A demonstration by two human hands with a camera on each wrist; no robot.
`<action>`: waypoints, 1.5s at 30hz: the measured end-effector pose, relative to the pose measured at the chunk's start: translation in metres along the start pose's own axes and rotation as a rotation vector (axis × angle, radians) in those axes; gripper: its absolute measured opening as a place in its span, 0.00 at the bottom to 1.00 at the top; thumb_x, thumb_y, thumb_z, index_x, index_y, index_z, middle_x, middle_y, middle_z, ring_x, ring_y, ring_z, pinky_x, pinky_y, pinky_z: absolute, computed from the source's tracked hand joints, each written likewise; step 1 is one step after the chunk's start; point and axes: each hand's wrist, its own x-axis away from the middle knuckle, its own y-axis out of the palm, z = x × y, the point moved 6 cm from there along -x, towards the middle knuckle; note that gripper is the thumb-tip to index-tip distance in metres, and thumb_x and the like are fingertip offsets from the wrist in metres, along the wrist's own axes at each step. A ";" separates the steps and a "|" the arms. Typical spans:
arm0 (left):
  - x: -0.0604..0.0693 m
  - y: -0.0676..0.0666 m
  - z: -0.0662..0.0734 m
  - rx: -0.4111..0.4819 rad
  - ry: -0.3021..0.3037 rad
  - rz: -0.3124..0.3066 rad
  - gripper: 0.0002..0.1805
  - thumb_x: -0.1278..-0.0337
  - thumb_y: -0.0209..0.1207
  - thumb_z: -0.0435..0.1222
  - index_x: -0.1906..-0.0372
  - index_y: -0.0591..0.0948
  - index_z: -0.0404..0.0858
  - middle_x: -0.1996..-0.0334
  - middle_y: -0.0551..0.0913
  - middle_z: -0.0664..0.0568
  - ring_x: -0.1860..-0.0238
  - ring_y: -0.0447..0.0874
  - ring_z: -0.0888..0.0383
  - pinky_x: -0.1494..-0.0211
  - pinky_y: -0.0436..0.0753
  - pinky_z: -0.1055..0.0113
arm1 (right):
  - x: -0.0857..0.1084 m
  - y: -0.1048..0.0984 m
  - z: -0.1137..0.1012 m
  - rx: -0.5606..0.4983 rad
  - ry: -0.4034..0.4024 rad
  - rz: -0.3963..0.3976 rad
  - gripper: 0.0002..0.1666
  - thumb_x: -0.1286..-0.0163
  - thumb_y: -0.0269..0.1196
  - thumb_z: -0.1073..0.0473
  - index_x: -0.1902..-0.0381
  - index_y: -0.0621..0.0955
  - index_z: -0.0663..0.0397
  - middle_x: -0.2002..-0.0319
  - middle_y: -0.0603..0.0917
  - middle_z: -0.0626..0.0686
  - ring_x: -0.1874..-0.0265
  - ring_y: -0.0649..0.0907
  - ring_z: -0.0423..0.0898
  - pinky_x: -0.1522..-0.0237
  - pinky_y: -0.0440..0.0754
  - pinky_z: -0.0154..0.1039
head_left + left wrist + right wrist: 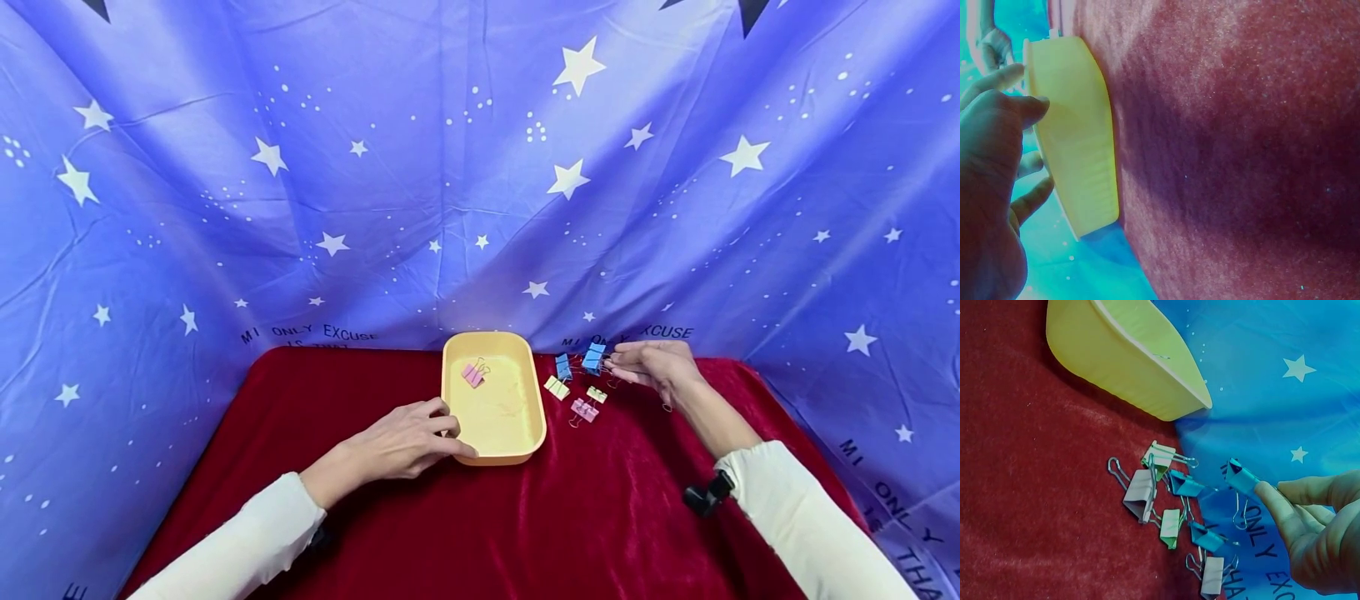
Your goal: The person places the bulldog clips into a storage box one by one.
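Observation:
My left hand (408, 437) holds the near left corner of a yellow plastic tray (542, 417); its thumb and fingers lie at the rim and outer wall, also seen in the left wrist view. One pink binder clip (474, 374) lies inside the tray. To the right, my right hand (660, 367) pinches a blue binder clip (1242, 477) between thumb and fingertips, above the cloth. Below it in the right wrist view are loose clips: a blue one (1185, 484), another blue one (1206, 537), pale yellow-green ones (1170, 526) and pale pink ones (1140, 492).
Dark red velvet cloth (300, 400) covers the table. A blue curtain with white stars (420, 167) hangs close behind the table's back edge and along both sides. The loose clips lie between the tray and my right hand, near the back edge.

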 end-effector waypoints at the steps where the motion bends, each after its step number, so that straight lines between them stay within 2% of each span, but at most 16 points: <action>1: 0.000 0.000 0.000 -0.006 -0.001 -0.003 0.24 0.31 0.72 0.35 0.38 0.90 0.65 0.58 0.85 0.64 0.47 0.82 0.56 0.50 0.85 0.67 | 0.000 0.002 -0.001 0.008 -0.001 -0.001 0.34 0.26 0.64 0.80 0.24 0.72 0.74 0.63 0.97 0.52 0.61 0.98 0.44 0.47 0.93 0.38; 8: -0.002 0.000 0.000 -0.025 0.006 -0.004 0.24 0.32 0.72 0.35 0.39 0.89 0.65 0.59 0.84 0.65 0.48 0.82 0.56 0.51 0.85 0.67 | -0.003 0.017 -0.004 0.044 0.002 -0.017 0.41 0.24 0.65 0.78 0.17 0.65 0.72 0.63 0.97 0.51 0.61 0.98 0.42 0.45 0.91 0.36; 15: -0.001 0.001 0.000 -0.016 0.005 -0.009 0.26 0.33 0.72 0.33 0.39 0.90 0.65 0.59 0.83 0.65 0.47 0.82 0.57 0.49 0.85 0.68 | -0.008 0.039 -0.007 0.082 -0.024 -0.029 0.40 0.25 0.66 0.78 0.19 0.68 0.74 0.64 0.97 0.50 0.62 0.97 0.41 0.47 0.91 0.35; 22: 0.000 -0.002 0.001 -0.013 0.002 -0.010 0.25 0.33 0.73 0.33 0.39 0.90 0.65 0.59 0.83 0.65 0.47 0.82 0.57 0.50 0.85 0.68 | -0.012 0.061 -0.014 0.029 -0.029 -0.042 0.37 0.27 0.65 0.81 0.22 0.71 0.76 0.64 0.96 0.54 0.62 0.97 0.44 0.46 0.92 0.38; 30: -0.003 -0.003 0.001 -0.010 0.013 -0.005 0.25 0.33 0.73 0.33 0.39 0.90 0.65 0.60 0.83 0.65 0.48 0.83 0.57 0.49 0.85 0.68 | -0.019 0.088 -0.016 0.087 -0.073 -0.047 0.35 0.29 0.66 0.82 0.24 0.74 0.79 0.65 0.96 0.54 0.65 0.97 0.42 0.49 0.93 0.37; 40: -0.003 -0.002 0.001 0.006 0.005 -0.024 0.26 0.33 0.72 0.32 0.38 0.90 0.65 0.59 0.84 0.65 0.47 0.82 0.57 0.49 0.86 0.67 | -0.028 0.115 -0.013 0.139 -0.079 -0.076 0.33 0.29 0.69 0.80 0.27 0.77 0.78 0.57 0.96 0.61 0.64 0.97 0.44 0.47 0.93 0.40; 45: -0.003 -0.002 0.000 0.018 -0.002 -0.039 0.27 0.33 0.71 0.31 0.38 0.90 0.65 0.59 0.84 0.65 0.47 0.83 0.57 0.49 0.86 0.66 | -0.033 0.127 -0.011 0.154 -0.089 -0.068 0.34 0.30 0.71 0.78 0.27 0.77 0.79 0.61 0.97 0.59 0.66 0.97 0.43 0.48 0.93 0.41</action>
